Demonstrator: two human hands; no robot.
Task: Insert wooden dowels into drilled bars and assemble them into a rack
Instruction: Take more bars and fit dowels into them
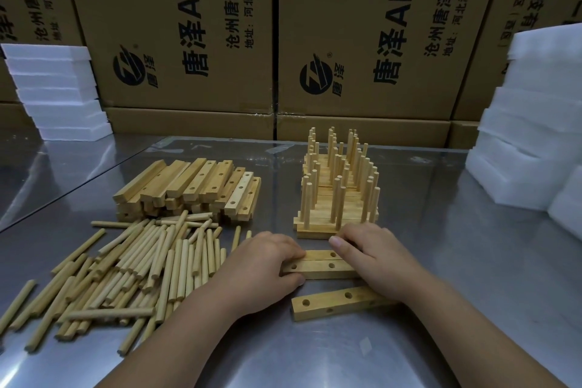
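Two drilled bars (318,268) lie side by side on the metal table (478,268), close in front of the person, holes facing up. The left hand (267,261) curls its fingers round their left end, and the right hand (373,257) bends over their right end, so both hands hold the pair between them. The grip looks meant to square the two bars up, ends level and holes in line, so that dowels can go in straight. None has gone into this pair yet.

A third bar (327,300) lies loose just nearer the person, tilted, its right end hidden under the right wrist; it is probably kept at hand for the same piece.

Supplies sit on the left, within easy reach of the left hand: a loose heap of dowels (135,264) just beside it, and behind that a stack of bars (195,183) waiting their turn. Finished racks (318,218), with their pegs standing upright, are piled just beyond the right hand, touching or nearly touching its fingers, out of the working space but close enough to add to.

Cardboard boxes (189,25) wall off the back of the table, with white foam blocks (529,135) stacked at either side.
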